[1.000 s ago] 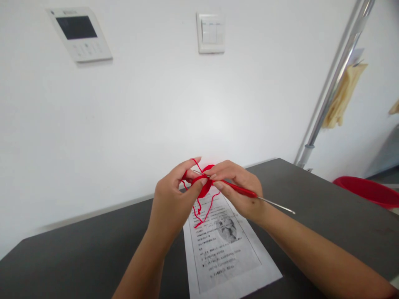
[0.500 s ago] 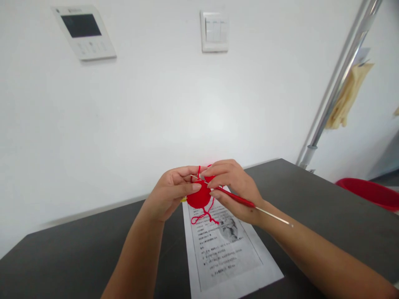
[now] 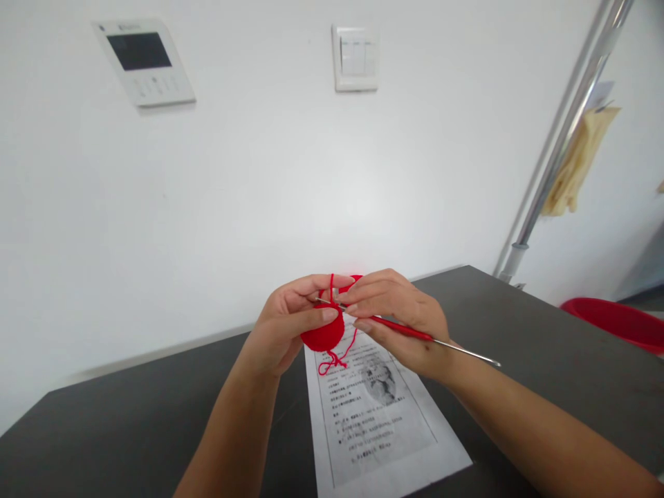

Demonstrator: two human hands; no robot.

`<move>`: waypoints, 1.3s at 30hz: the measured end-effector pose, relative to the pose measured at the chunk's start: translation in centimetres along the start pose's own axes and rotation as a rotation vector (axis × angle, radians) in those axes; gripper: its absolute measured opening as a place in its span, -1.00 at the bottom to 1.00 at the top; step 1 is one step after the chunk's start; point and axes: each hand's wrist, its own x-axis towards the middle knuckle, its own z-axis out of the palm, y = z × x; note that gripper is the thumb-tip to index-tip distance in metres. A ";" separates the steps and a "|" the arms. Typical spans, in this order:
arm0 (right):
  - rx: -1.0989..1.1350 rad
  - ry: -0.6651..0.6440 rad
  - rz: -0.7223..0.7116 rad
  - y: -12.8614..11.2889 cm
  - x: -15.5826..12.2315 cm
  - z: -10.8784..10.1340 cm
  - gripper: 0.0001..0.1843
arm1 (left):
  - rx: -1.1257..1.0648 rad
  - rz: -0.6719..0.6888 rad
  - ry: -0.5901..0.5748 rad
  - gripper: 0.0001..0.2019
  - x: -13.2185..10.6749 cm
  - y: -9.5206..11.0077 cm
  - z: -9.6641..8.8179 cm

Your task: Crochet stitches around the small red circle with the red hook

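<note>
Red yarn, worked into a small, round, flat-looking fabric piece (image 3: 322, 337), sits in the left hand (image 3: 274, 324), thumb pressed on its near face, with a strand going up over the index finger. The right hand (image 3: 402, 308) grips a slim metal hook with a red handle (image 3: 402, 326), its thin tip pointing left along the piece's far edge. All of it is up above the far end of a white printed paper sheet (image 3: 384, 449) on the dark grey tabletop (image 3: 523, 339).

Handling-wise, I'd guess it's super light, soft and floppy, not slippery but easy to stretch. Pinch the body near the edge being worked, not the dangling loose tail (image 3: 335, 361); hold the stiff hook by its handle.
</note>
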 end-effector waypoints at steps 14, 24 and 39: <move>0.320 0.034 0.209 -1.1 0.0 -0.1 -0.83 | -0.151 0.031 0.019 -0.78 -0.6 1.1 0.8; 0.311 -0.045 0.188 -1.0 0.1 -1.1 -0.87 | -0.047 -0.003 -0.042 -0.83 -0.6 1.2 0.2; 0.478 -0.041 0.328 -0.9 0.3 -1.5 -0.93 | 0.031 -0.097 -0.008 -0.83 -0.7 1.3 -0.2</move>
